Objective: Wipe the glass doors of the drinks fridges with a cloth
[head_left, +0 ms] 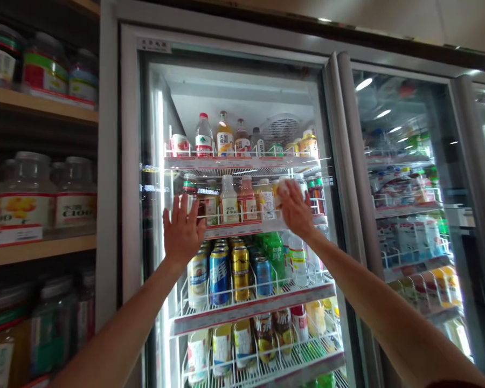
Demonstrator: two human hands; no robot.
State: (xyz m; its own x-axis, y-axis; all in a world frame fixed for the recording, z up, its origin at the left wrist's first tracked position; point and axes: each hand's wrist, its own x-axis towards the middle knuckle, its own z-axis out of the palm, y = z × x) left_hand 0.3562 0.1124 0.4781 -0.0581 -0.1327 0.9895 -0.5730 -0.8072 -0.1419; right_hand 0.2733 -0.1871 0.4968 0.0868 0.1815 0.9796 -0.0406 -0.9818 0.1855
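Observation:
The glass door (pixel 242 97) of a drinks fridge stands closed in front of me. My left hand (pixel 182 229) lies flat against its left part, fingers spread, holding nothing. On the right part of the pane is my right hand (pixel 295 207), slightly smeared by motion. A small white cloth or wipe (pixel 283 187) shows at its fingers, pressed to the glass; its full shape is hidden by the hand. Behind the glass, bottles (pixel 228 202) stand on the wire shelf at hand height. Cans (pixel 241 272) fill the shelf below.
Open shelves (pixel 40 242) with large bottles and jars flank the fridge at left. To the right, past the grey door frame (pixel 353 188), is a second glass door (pixel 404 118) with stocked shelves behind it. Ceiling lights reflect in that pane.

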